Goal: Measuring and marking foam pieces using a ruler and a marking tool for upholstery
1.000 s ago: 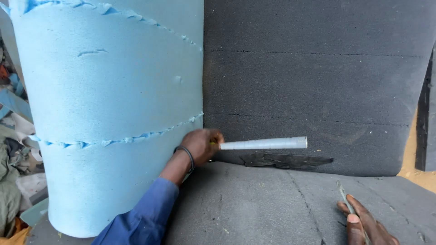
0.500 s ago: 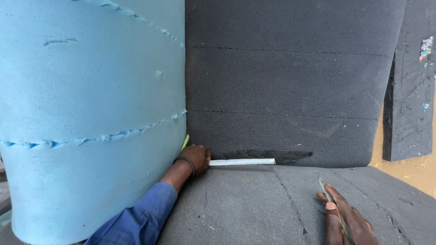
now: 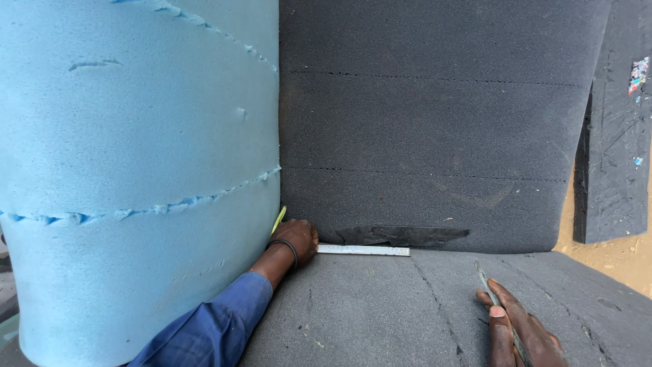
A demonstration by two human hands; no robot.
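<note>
Dark grey foam seat, lower frame: left hand, fingers closed on the white ruler, has lowered it flat into the crease; right hand grips a thin blade.

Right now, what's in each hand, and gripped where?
Left hand grips the white ruler at its left end, flat along the grey foam seat crease. Right hand holds a thin grey blade-like tool along its lower part, tip pointing up.

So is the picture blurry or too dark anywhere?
Head view: mostly sharp, with soft, even daylight and no glare. The dark foam soaks up light, so its crease by the ruler is dim. The right hand and its thin tool are cut off at the bottom edge. The blue foam looks bright.
</note>
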